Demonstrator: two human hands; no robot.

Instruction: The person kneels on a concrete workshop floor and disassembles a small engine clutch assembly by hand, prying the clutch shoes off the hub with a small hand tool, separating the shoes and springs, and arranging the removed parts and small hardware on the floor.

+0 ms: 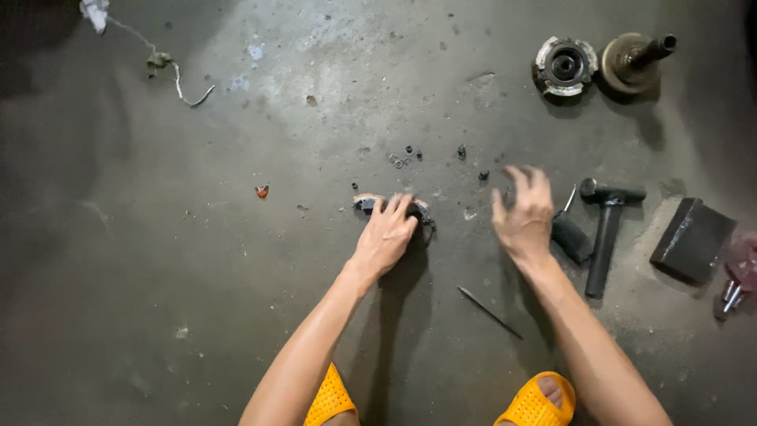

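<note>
A round metal part [392,207] on the floor [236,276] is grasped by the left hand [385,234]. The right hand [523,218] is held released, fingers [530,183] spread, near small bolts [471,163], left of a hammer [605,230].

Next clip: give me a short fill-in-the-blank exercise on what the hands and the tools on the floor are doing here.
1. The left hand rests on a round metal part lying on the concrete ____.
2. The right hand hovers with its fingers ____.
3. The hammer lies to the ____ of the right hand.
4. Both feet wear ____ sandals.

Missing words: floor; spread; right; yellow
</note>
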